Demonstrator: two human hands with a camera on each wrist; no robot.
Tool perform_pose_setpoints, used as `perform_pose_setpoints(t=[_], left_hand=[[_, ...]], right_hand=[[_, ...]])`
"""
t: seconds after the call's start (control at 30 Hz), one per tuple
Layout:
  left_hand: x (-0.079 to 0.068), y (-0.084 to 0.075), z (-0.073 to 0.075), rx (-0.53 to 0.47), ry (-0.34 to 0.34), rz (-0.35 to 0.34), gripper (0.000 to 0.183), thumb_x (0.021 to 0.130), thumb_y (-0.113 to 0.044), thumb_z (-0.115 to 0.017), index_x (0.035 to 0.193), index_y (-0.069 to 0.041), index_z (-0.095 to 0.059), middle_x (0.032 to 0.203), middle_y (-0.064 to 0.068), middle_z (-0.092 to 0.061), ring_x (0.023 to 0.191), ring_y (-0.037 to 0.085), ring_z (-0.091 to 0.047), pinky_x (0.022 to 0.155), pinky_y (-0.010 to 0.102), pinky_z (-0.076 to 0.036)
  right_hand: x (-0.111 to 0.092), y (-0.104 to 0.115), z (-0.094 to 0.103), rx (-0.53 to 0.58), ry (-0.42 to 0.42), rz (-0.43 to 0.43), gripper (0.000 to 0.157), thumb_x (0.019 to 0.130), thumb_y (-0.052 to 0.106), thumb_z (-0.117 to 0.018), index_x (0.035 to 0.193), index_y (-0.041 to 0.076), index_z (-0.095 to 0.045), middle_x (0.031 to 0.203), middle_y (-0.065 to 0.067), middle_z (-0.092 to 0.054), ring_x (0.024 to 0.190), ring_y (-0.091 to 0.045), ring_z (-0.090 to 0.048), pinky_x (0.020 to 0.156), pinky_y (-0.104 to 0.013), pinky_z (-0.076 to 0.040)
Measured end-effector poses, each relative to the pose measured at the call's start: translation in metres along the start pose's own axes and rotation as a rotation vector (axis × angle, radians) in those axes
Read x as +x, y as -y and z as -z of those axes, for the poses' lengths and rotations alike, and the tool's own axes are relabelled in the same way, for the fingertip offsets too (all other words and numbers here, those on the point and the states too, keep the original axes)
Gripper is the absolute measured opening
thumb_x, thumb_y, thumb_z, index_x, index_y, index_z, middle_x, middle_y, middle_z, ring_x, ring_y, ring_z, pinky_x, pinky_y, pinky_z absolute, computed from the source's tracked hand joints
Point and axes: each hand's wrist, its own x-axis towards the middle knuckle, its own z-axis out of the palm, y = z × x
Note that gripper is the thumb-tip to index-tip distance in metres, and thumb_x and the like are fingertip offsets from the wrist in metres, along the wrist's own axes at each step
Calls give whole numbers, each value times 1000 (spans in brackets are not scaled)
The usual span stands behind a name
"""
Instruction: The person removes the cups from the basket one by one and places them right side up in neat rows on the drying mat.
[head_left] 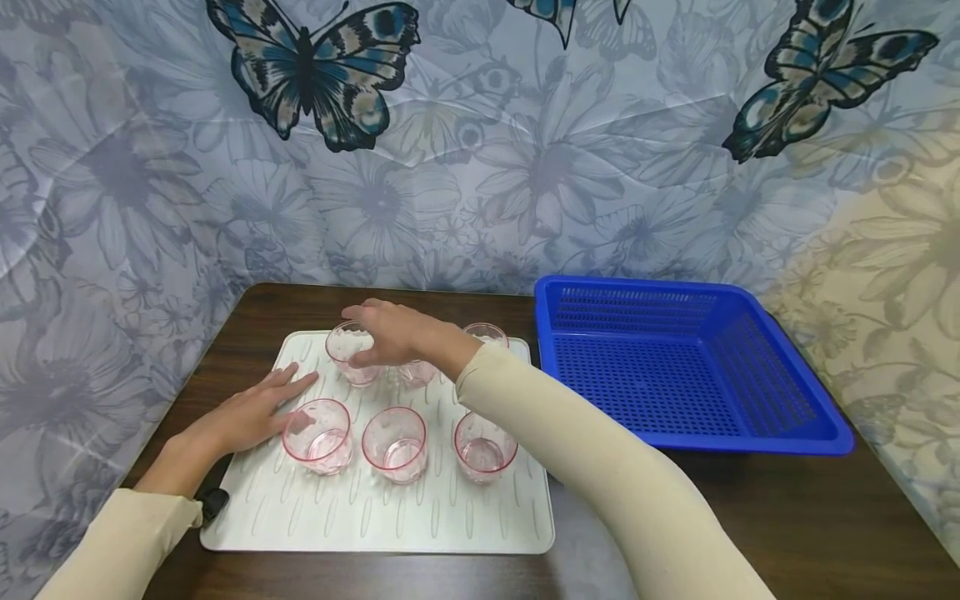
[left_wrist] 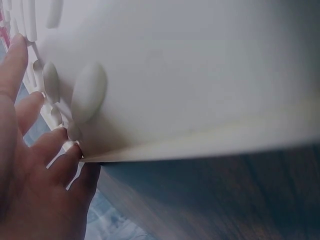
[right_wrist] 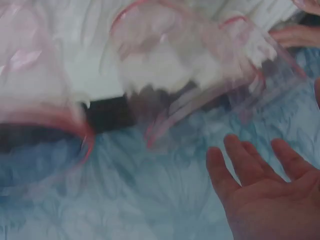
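A white drying mat (head_left: pixel 345 517) with raised ridges bears clear, pink-rimmed glasses in two rows of three. My left hand (head_left: pixel 251 412) rests at the mat's left edge with its fingers spread, its thumb beside the front-left glass (head_left: pixel 318 437). In the left wrist view, those fingertips lie along the mat's edge. My right hand (head_left: pixel 397 333) reaches over the back-left glass (head_left: pixel 351 367), thumb and fingers apart around its rim. The right wrist view shows that hand's fingers loosely extended. Partly hidden by the right arm are the back-middle glass (head_left: pixel 416 375) and back-right glass (head_left: pixel 486 333).
A blue plastic basket (head_left: pixel 693 446) with perforated sides stands to the right of the mat on the dark wooden table (head_left: pixel 795 508). Behind the table hangs a flowered cloth (head_left: pixel 465 208) with butterflies. My right sleeve crosses over the mat's right side.
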Motion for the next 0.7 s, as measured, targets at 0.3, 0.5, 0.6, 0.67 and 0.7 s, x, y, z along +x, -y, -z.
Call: perform_pose_setpoints(t=[0.3, 0.5, 0.6, 0.67, 0.7], left_hand=[[0, 3, 0, 10, -8, -4, 71, 96, -48, -60, 152, -7, -42, 154, 35, -26, 140, 57, -24, 97, 74, -32], [0, 5, 0, 17, 1, -3, 71, 96, -48, -60, 151, -7, -42, 154, 36, -26, 139, 58, -25, 96, 75, -32], [0, 6, 2, 14, 13, -2, 73, 95, -49, -61, 151, -7, -42, 153, 36, -27, 137, 58, -27, 95, 74, -34], [0, 8, 3, 13, 21, 4, 73, 95, -49, -62, 151, -6, -42, 153, 37, -27, 137, 59, -29, 95, 73, -35], [0, 8, 4, 14, 24, 5, 74, 94, -49, -63, 151, -6, -43, 152, 37, -28, 136, 59, -29, 95, 73, -35]], right_hand=[[-52, -40, 43, 83, -108, -2, 73, 98, 42, -62, 157, 14, -30, 160, -12, -31, 147, -28, -29, 116, -43, -30], [-108, -92, 61, 78, -214, -79, 74, 95, 43, -65, 155, 10, -35, 157, -16, -35, 145, -34, -32, 115, -51, -29], [-134, -119, 68, 101, -260, -155, 75, 95, 41, -66, 155, 8, -34, 157, -18, -34, 145, -36, -30, 114, -54, -28], [-150, -137, 71, 123, -286, -217, 75, 96, 41, -65, 155, 8, -33, 157, -18, -33, 144, -38, -32, 112, -56, -29], [-158, -145, 72, 129, -297, -246, 74, 96, 40, -64, 155, 8, -33, 157, -19, -33, 142, -39, -33, 111, -58, -30]])
